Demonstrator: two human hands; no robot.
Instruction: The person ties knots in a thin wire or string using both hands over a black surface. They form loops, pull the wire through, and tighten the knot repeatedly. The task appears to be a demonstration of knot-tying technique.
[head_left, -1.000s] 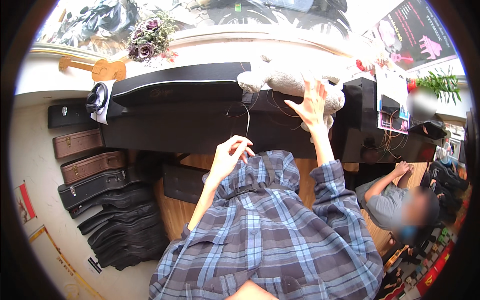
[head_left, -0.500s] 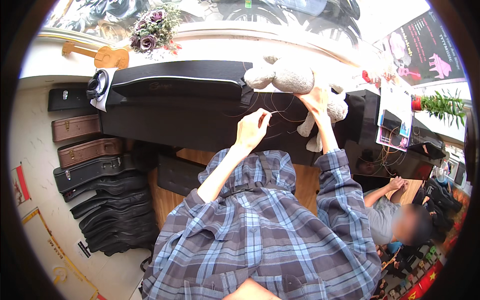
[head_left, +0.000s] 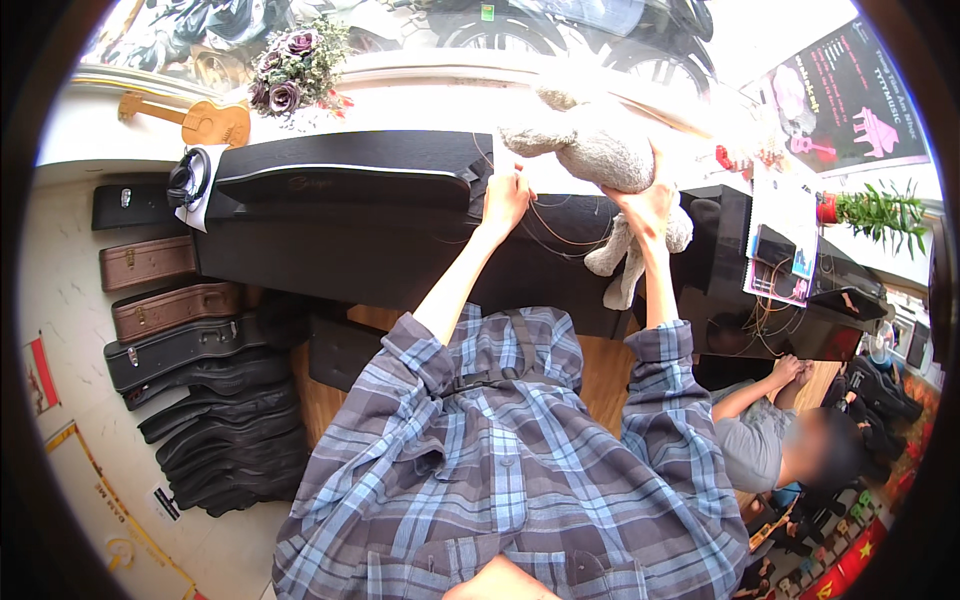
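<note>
A pale grey plush toy (head_left: 605, 150) hangs over the edge of the black piano-like cabinet (head_left: 330, 240), its limbs dangling. My right hand (head_left: 648, 208) is closed round the toy's body, fingers partly hidden behind it. Thin, springy strings (head_left: 570, 240), copper-toned and dark, loop between the toy and my left hand (head_left: 508, 200). That hand is raised just left of the toy, its fingers pinched together on a string; the exact grip is too small to see.
A wooden ukulele-shaped piece (head_left: 215, 124), purple flowers (head_left: 285, 70) and headphones (head_left: 188, 178) are at the far left. Instrument cases (head_left: 180, 340) stack along the left wall. Papers (head_left: 785, 220) and more loose wires lie on the right cabinet. Another person (head_left: 760, 440) sits at the lower right.
My left hand has moved up and slightly right, away from me. The plush toy has tilted and shifted a little to the right in my right hand.
</note>
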